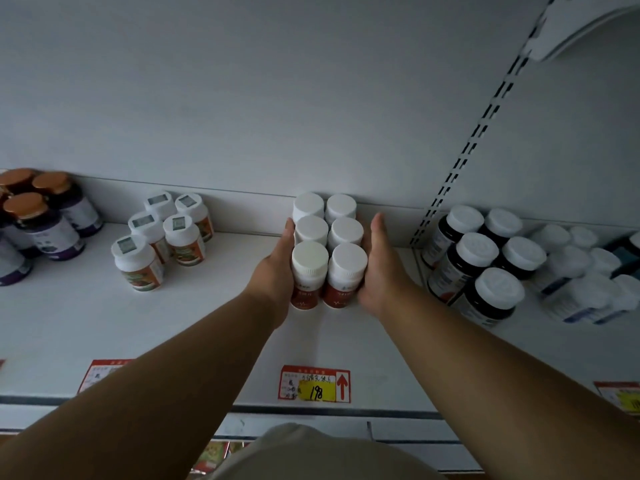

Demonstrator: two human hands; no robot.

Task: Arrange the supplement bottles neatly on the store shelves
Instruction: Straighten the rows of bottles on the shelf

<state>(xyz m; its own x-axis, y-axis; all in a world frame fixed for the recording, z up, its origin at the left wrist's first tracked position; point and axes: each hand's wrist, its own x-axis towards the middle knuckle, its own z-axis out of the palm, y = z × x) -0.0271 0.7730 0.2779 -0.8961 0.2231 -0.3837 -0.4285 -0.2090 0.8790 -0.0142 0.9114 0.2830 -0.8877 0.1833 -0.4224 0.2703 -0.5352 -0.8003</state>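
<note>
At the back edge of the shelf (194,327), near its middle, stands a block of six white-capped bottles (329,251) with red lower labels, two wide and three deep, the rearmost pair against the back panel (311,98). Bottles upright, sides touching or nearly so.

Left hand (277,268): flat against the left flank of the block, fingers together and extended toward the back, thumb lying along the front-left bottle. Right hand (381,271): mirror position on the right flank, fingers straight and together, palm pressed to the front-right bottle. Neither hand curls around a bottle; the block is squeezed between two flat palms (bases appear to be on the shelf, though the hands hide part of them).

Other stock on the same shelf:
- Five white bottles with square seals on the caps (162,233), left of the block and well apart from it, loosely grouped.
- Dark bottles with brown caps (38,216) at the far left end, near the back.
- Dark bottles with white caps (481,261) right of the block, past the slotted upright (460,164).
- Pale boxed or wrapped bottles (585,275) toward the right end; blurred, detail unreadable.

Front edge: a red and yellow price tag (314,383) marked 198 sits just ahead of the block; a second tag (100,374) lies partly under the left forearm.
</note>
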